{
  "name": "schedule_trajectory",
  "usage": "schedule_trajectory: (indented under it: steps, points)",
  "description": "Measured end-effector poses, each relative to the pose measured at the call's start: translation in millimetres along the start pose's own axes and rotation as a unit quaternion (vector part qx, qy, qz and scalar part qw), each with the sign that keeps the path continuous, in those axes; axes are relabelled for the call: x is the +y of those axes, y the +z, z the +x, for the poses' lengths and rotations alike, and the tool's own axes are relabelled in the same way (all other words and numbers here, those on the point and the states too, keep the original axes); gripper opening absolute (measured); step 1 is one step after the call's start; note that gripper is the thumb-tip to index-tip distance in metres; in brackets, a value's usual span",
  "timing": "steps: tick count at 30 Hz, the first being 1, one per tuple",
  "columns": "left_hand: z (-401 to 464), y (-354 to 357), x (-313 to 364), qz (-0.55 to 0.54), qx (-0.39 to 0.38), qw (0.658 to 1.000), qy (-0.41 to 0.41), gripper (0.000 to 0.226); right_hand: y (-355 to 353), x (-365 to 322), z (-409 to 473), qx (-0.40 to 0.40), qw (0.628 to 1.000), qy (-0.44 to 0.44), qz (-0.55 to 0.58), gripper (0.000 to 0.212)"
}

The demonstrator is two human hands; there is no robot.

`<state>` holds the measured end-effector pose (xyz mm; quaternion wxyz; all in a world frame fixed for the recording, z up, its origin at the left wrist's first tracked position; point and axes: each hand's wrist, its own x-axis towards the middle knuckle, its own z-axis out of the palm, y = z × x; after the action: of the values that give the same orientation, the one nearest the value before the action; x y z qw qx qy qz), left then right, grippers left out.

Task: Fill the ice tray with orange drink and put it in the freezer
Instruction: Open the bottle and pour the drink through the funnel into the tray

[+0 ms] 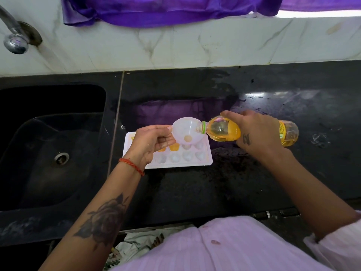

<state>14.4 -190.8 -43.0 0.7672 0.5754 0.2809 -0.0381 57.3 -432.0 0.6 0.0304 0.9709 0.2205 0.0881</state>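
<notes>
The left hand (pixel 154 141) pinches the rim of a small translucent white plastic funnel (pixel 186 131) above a white plastic ice tray (pixel 203 159). The right hand (pixel 254 133) grips a clear plastic bottle of orange drink (pixel 224 130), laid nearly level, its open mouth resting on the funnel's rim. A few far-row cells hold orange liquid; the near row looks unfilled. The tray lies on a black stone counter (pixel 195 192), beside a dark sink (pixel 48 143). White marbled wall tiles (pixel 156 49) and purple cloth (pixel 156 10) stand behind.
</notes>
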Motion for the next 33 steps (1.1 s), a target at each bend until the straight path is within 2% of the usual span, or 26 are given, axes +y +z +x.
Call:
schedule_trajectory:
  steps: [10, 20, 26, 33]
  points:
    - [-0.6, -2.2, 0.9, -0.003, 0.005, 1.0, -0.004, 0.005, -1.6, -1.1, 1.4, -0.009, 1.0, 0.004, 0.008, 0.065]
    - [-1.8, 5.8, 7.5, -0.02, -0.009, 1.0, 0.007, 0.008, -8.6, 3.3, -2.7, 0.013, 0.996, 0.038, 0.08, 0.057]
    - [0.5, 22.6, 5.1, -0.009, -0.025, 1.0, 0.011, 0.006, -9.2, 15.5, -8.2, 0.033, 0.997, 0.038, 0.051, 0.059]
    - [2.2, 30.9, -1.2, 0.016, -0.017, 1.0, 0.001, 0.007, -0.7, 22.5, -12.8, 0.009, 0.999, 0.033, -0.003, 0.059]
